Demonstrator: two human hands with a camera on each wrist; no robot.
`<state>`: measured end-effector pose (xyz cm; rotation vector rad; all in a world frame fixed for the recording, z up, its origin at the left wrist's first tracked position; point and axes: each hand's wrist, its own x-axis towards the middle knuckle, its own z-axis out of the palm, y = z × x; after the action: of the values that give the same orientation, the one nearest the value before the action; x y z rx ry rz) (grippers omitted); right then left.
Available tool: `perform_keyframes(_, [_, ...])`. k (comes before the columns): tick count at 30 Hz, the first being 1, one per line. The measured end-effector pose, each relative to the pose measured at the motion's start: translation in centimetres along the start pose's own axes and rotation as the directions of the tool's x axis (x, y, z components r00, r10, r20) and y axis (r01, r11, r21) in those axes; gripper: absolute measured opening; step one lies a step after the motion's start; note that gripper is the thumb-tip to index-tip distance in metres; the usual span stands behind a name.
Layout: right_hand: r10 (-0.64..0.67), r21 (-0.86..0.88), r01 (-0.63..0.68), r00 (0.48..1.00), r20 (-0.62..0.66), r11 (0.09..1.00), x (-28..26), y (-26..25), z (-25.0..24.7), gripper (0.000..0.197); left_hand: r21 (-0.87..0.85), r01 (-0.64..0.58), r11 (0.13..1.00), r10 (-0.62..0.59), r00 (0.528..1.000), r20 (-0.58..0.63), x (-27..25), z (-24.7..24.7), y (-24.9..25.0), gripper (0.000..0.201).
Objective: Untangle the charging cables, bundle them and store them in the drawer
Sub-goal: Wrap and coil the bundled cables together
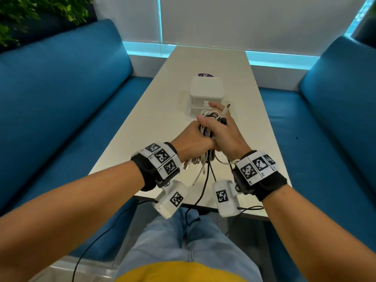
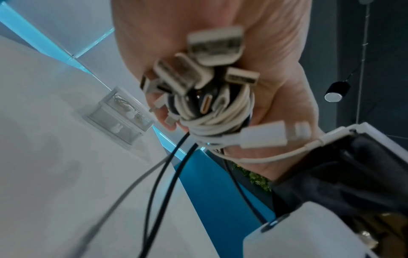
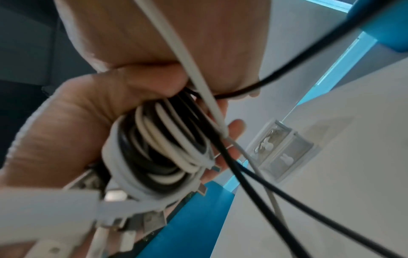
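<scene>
While both hands, left hand (image 1: 192, 140) and right hand (image 1: 222, 132), clasp it, the cable bundle (image 1: 206, 131) sits between them.

Above the near half of the worktop (image 1: 154, 110): cable bundle (image 1: 206, 129), between left hand (image 1: 193, 142) and right hand (image 1: 223, 131), hands touching; just beyond: drawer unit (image 1: 206, 92), centred on the worktop; benches (image 1: 61, 94) on either side; loose cable ends (image 1: 205, 176) hanging over the near edge.
</scene>
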<state>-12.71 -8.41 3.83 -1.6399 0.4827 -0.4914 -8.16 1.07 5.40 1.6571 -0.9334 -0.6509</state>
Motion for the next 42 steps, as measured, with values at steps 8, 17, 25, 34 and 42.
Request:
perform_keyframes(8, [0.0,-0.203,0.011,0.999,0.052,0.979,0.3,0.5,0.3,0.08,-0.04,0.083,0.996,-0.084,0.996,-0.03,1.2,0.5,-1.4,0.019])
perform_keyframes(17, [0.154,-0.02,-0.163,0.871,0.466,0.986,-0.7,0.8,0.9,0.062,-0.529,0.277,0.802,-0.339,0.94,-0.023,2.3,-5.6,-2.3,0.014])
perform_keyframes(25, [0.161,0.09,-0.223,0.879,0.449,0.971,-0.8,0.7,2.4,0.022,-0.686,0.224,0.692,-0.32,0.947,-0.014,1.6,-7.4,-2.9,0.024])
perform_keyframes(34, [0.213,0.14,-0.297,0.879,0.426,0.944,-0.8,-0.8,2.6,0.044,-0.597,0.099,0.796,-0.305,0.918,-0.254,1.4,-6.7,-3.0,0.018])
perform_keyframes(42, [0.335,-0.139,-0.304,0.862,0.381,0.942,-0.9,-1.7,2.6,0.03,-0.383,0.022,0.924,-0.215,0.857,-0.468,1.5,-6.0,-2.6,0.017])
